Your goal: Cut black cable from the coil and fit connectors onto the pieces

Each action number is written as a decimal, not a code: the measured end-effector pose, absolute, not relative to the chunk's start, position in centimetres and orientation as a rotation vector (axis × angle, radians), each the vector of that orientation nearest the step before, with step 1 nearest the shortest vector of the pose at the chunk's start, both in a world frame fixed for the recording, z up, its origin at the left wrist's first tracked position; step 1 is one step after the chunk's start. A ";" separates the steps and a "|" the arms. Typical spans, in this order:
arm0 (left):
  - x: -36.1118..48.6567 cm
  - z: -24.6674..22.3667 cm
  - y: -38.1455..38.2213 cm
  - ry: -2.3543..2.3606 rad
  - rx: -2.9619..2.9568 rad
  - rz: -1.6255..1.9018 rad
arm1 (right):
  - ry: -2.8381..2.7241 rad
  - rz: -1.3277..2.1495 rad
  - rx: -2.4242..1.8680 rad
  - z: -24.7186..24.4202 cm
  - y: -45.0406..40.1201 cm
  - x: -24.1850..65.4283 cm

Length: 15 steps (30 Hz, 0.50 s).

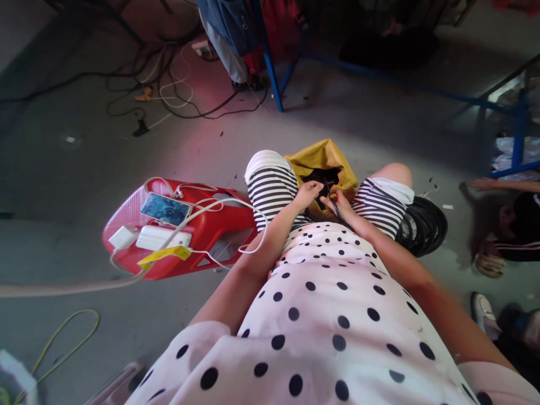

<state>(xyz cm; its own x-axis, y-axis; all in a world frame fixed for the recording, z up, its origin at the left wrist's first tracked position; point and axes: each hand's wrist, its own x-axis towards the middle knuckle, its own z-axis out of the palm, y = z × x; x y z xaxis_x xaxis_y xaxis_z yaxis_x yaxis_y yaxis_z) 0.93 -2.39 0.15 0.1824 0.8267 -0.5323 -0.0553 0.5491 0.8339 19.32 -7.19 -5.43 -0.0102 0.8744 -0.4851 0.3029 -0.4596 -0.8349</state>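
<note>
Between my knees a yellow bag [323,151] stands with its mouth open, and dark small pieces show inside. My left hand [309,194] is over the near left part of the opening, fingers pinched together; what they hold is too small to make out. Just to the right, my right hand [341,207] is closed around a small tool with orange and black parts [333,194]. Its exact kind is unclear, as the fingers cover much of it. The two hands are close together at the near rim of the bag.
At left stands a red plastic stool [236,222] bearing a phone [166,208], a white power bank [162,238], a white charger [124,238] and cables. A black coil [426,225] lies beside my right knee. Blue metal frames [274,84], tangled floor cables [164,84] and other people surround me.
</note>
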 end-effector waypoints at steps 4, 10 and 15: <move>1.0 0.4 -2.4 1.248 0.780 0.720 | -1.218 1.499 -1.780 -5.2 -7.3 19.3; 0.9 0.4 -2.3 1.259 0.786 0.726 | -1.206 1.505 -1.758 -5.2 -7.0 19.3; 0.8 0.3 -2.3 1.255 0.785 0.709 | -1.175 1.499 -1.737 -5.5 -7.0 19.3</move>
